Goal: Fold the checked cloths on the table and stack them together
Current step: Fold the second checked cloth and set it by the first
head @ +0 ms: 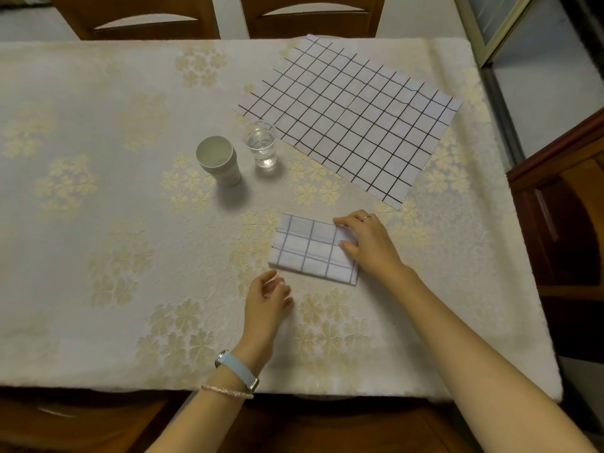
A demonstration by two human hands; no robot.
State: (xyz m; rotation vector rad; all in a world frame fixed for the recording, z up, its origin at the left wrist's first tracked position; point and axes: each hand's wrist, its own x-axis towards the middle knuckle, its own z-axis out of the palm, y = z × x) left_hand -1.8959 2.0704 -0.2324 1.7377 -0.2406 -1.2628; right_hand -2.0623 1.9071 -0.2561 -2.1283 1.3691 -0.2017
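Note:
A small white cloth with blue checks (307, 250) lies folded into a rectangle near the middle of the table. My right hand (366, 243) rests on its right edge, fingers laid flat over the fold. Just below the cloth's lower left corner hovers my left hand (266, 300), fingers loosely curled and holding nothing. A larger white cloth with black checks (353, 116) lies spread flat at the back right of the table.
A white paper cup (218, 160) and a clear plastic cup with water (261, 148) stand left of the large cloth. The table wears a cream flowered tablecloth (98, 191). Wooden chairs (313, 14) stand behind; the table edge runs at right.

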